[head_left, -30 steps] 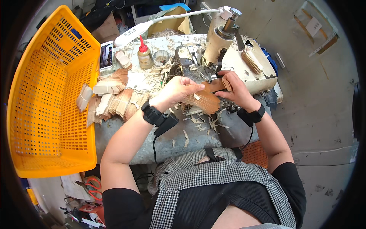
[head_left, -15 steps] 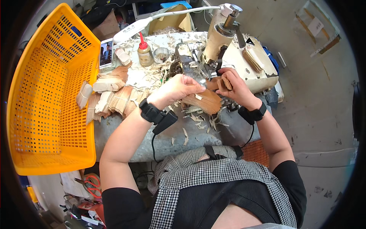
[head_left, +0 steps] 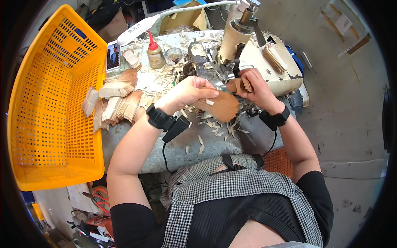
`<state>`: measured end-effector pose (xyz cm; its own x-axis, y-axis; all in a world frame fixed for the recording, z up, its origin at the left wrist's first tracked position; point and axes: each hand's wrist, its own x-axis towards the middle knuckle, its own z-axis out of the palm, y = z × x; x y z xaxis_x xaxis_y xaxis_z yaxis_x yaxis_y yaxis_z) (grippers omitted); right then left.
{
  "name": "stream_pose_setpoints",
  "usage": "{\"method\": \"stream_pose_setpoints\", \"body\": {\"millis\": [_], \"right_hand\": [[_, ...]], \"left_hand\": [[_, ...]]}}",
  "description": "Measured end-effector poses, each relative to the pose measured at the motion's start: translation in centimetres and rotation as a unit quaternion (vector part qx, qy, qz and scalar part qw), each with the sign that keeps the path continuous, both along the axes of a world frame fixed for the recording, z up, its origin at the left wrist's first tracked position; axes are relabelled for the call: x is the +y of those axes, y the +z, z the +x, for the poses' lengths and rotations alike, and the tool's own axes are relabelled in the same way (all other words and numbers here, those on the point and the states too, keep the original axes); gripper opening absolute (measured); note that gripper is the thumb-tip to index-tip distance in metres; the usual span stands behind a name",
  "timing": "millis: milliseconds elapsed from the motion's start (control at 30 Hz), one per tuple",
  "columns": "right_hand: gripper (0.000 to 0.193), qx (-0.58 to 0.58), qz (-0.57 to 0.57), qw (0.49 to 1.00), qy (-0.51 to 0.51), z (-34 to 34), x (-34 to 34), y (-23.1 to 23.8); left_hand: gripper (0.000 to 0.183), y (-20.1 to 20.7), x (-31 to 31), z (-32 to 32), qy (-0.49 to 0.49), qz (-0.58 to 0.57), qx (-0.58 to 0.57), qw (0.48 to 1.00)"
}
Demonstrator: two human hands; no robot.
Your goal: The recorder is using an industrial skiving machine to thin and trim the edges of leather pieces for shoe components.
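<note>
My left hand (head_left: 193,94) pinches a fanned stack of brown leather pieces (head_left: 224,108) between thumb and fingers, its staggered edge toward my right. Close beside it, my right hand (head_left: 261,90) is closed on a smaller bunch of brown leather pieces (head_left: 245,85), which looks bent over. Both hands are just in front of a cream bench machine (head_left: 232,43) with a metal knob on top. The machine's working part is partly hidden behind my hands and the leather.
Pale shavings (head_left: 202,142) litter the table. At left lie tied bundles of leather pieces (head_left: 120,89) beside a yellow basket (head_left: 89,167). A red-capped bottle (head_left: 156,58), a small glass dish (head_left: 172,55), a phone (head_left: 113,56) and a white lamp (head_left: 138,32) stand farther back. Another bundle (head_left: 274,58) rests on the machine's cream cover.
The leather stack in my left hand has turned a little and its stepped edge shows more. My right hand keeps its bunch, shifted slightly. The whole view has moved a little.
</note>
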<state>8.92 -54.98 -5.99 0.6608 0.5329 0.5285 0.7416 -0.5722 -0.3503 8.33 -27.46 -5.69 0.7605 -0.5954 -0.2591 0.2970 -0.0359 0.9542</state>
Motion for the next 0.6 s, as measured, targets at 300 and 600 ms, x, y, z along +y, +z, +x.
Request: {"method": "stream_pose_setpoints", "body": {"millis": [300,600], "right_hand": [[0.046,0.096,0.036,0.995,-0.006,-0.8,-0.2,1.0],[0.045,0.074,0.060,0.993,-0.068,-1.2,-0.8,0.4]], "left_hand": [[0.019,0.9,0.2,0.0,0.069,0.106,-0.019,0.992],[0.019,-0.1,1.7,0.2,-0.036,0.010,-0.005,0.999]]}}
